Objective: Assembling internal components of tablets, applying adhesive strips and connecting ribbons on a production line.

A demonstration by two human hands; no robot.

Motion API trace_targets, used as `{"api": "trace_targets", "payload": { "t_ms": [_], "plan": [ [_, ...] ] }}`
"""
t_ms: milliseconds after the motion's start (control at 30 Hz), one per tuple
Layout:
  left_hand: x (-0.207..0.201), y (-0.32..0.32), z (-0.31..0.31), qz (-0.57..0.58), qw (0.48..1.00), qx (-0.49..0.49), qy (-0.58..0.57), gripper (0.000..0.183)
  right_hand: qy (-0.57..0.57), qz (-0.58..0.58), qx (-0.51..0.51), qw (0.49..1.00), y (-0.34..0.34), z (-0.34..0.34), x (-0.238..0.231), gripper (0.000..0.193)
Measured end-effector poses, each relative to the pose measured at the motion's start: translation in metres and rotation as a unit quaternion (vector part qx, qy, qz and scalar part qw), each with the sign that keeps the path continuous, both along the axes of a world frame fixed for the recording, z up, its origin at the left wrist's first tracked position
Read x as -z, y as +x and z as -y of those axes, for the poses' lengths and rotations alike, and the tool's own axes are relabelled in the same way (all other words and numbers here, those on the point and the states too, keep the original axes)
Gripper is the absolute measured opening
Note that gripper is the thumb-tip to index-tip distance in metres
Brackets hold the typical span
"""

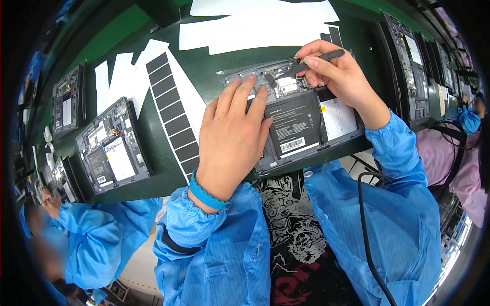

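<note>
In front of me lies an opened tablet-like device (306, 154), its circuit board (287, 86) and black battery (292, 125) bare. Beside the battery sits a white rectangular part (339, 118). My left hand (232, 125) rests flat on the device's left side, fingers stretched out over the upper left frame and hiding that corner. Black tweezers (333, 54) are pinched in my right hand (339, 71), their tips pointing down-left to the board. A small dark piece (271, 80) shows near the tips; whether they grip it I cannot tell.
A white sheet with black rectangular stickers (174, 108) lies left of the device. White paper sheets (260, 33) cover the table's far side. More opened devices stand left (112, 148) and right (411, 71). A co-worker's blue sleeve (97, 229) is at lower left.
</note>
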State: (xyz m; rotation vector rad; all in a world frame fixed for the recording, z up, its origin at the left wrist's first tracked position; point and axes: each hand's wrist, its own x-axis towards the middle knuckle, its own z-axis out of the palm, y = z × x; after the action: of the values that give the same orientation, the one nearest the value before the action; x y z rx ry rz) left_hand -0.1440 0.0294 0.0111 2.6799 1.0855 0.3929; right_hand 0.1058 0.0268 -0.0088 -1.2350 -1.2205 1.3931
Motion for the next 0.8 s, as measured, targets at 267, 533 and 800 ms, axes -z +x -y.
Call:
{"api": "trace_targets", "payload": {
  "t_ms": [267, 533, 800],
  "plan": [
    [-0.001, 0.001, -0.001, -0.002, 1.0, -0.004, 0.006, 0.041, 0.003, 0.008, 0.037, 0.999, -0.003, 0.001, 0.002, 0.019],
    [0.0, 0.001, -0.001, 0.025, 1.0, -0.008, -0.01, 0.039, -0.008, 0.02, 0.015, 1.0, -0.007, -0.004, -0.005, 0.017],
    [0.0, -0.001, -0.001, 0.026, 0.999, -0.01, -0.016, 0.04, 0.004, 0.037, 0.036, 0.999, -0.013, -0.001, -0.009, 0.022]
  ]
}}
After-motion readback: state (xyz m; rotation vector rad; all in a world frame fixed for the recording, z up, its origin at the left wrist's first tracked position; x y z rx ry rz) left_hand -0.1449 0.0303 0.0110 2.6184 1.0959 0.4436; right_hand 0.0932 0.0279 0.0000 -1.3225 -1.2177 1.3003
